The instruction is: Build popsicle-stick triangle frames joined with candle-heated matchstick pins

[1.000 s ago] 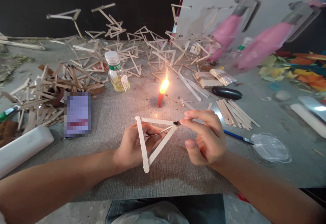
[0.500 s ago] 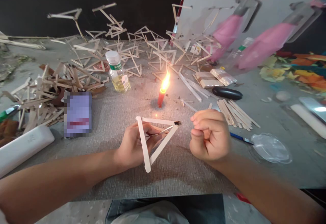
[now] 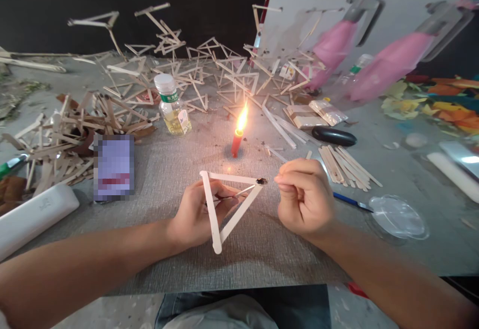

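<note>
Stick triangle [image 3: 210,212]: three flat pale sticks, rounded ends, overlapped at the corners, in the air over the near middle of the table [image 3: 157,169]. Two corners pale; right corner carries a black, lumpy, shiny blob [image 3: 261,181]. A thin stick [image 3: 245,190], seen edge-on, runs from the fingers toward that corner.

Left hand [image 3: 192,214] sits partly behind the triangle, thumb and fingers pinched, holding it. Right hand [image 3: 307,196] is just right of the blob, narrow: fingers curled, tips together, small gap to the blob. Can't tell if anything tiny is between the tips.

Changes: 1.0 s ago right fingers were more extended, tips at the blob, thumb apart; 0.5 s ago hand was pulled back right, curled. Now it is a little closer to the blob than then, but apart. Triangle and left hand about the same throughout.

Beyond the triangle: lit red candle [image 3: 236,144], upright, tall flame. Bottle [image 3: 175,112] with yellowish liquid to its left. Farther left, stick pile [image 3: 105,109], purple pixelated item [image 3: 114,166]. Right side: loose sticks [image 3: 344,166], blue tool [image 3: 348,200], clear plastic disc [image 3: 398,217], black oval object [image 3: 334,136]. Pink bags [image 3: 335,52] at back right.
</note>
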A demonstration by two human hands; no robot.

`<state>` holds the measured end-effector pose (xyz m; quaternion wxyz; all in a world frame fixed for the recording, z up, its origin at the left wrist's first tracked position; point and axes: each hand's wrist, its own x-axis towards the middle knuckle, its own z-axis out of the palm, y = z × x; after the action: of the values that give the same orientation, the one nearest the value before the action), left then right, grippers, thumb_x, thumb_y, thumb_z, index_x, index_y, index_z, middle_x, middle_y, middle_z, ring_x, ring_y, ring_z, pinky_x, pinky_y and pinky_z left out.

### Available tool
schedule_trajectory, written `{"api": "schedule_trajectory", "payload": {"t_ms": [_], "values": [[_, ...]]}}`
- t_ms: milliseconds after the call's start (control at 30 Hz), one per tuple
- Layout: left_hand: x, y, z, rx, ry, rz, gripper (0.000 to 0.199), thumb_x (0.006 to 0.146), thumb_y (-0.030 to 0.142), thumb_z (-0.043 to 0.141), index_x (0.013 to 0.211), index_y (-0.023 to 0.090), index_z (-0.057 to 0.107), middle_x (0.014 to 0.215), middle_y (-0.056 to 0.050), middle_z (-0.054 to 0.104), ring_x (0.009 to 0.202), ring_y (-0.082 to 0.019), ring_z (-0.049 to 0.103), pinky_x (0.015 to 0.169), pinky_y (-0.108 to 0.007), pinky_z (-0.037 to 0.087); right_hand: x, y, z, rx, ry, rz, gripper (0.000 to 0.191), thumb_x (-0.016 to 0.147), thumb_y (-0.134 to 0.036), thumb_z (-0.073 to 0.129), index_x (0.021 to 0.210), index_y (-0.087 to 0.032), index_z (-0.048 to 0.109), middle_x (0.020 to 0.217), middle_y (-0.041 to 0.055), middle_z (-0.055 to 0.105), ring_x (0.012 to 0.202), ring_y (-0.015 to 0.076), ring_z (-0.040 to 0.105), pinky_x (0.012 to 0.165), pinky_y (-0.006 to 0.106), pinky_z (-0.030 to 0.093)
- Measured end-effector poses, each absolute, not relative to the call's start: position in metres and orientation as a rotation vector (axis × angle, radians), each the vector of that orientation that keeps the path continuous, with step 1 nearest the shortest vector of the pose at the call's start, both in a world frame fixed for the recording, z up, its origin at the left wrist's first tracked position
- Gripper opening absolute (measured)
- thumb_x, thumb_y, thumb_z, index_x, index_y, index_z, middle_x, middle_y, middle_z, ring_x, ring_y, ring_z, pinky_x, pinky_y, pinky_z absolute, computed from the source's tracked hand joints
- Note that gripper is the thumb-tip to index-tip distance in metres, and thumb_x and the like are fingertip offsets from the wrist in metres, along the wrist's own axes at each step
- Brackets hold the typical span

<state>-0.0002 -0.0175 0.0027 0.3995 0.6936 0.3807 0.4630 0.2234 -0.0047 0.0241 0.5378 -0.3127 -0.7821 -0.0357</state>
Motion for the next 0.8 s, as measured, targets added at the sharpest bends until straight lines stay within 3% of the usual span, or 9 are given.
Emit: {"api": "schedule_trajectory", "payload": {"t_ms": [167, 367, 800], "values": [[0.000, -0.018, 0.005, 1.731, 0.977, 1.147, 0.013, 0.092, 0.019, 0.071, 0.079, 0.018, 0.073, 0.091, -0.010, 0.084, 0.076, -0.020, 0.077, 0.067, -0.032, 0.062, 0.222, -0.004, 0.023, -0.704, -1.894, -0.076, 0.037, 0.089, 0.002, 0.056, 0.114, -0.024, 0.062, 0.098, 0.0048, 0.068, 0.085, 0.0185, 0.071, 0.068, 0.034, 0.060], [0.000, -0.017, 0.009, 1.751, 0.957, 1.150, 0.011, 0.091, 0.018, 0.071, 0.081, 0.019, 0.075, 0.089, -0.010, 0.084, 0.073, -0.020, 0.077, 0.066, -0.032, 0.063, 0.227, 0.000, 0.013, -0.661, -1.778, -0.023, 0.052, 0.085, 0.000, 0.055, 0.129, -0.027, 0.054, 0.100, 0.0038, 0.075, 0.083, 0.0214, 0.074, 0.077, 0.044, 0.057], [0.000, -0.017, 0.005, 1.703, 0.959, 1.129, 0.011, 0.091, 0.018, 0.072, 0.081, 0.016, 0.076, 0.089, -0.010, 0.084, 0.074, -0.019, 0.077, 0.064, -0.029, 0.062, 0.223, -0.003, 0.024, -0.569, -1.870, -0.103, 0.043, 0.076, -0.002, 0.054, 0.113, -0.023, 0.057, 0.094, 0.0030, 0.076, 0.081, 0.0212, 0.074, 0.079, 0.045, 0.053]]}}
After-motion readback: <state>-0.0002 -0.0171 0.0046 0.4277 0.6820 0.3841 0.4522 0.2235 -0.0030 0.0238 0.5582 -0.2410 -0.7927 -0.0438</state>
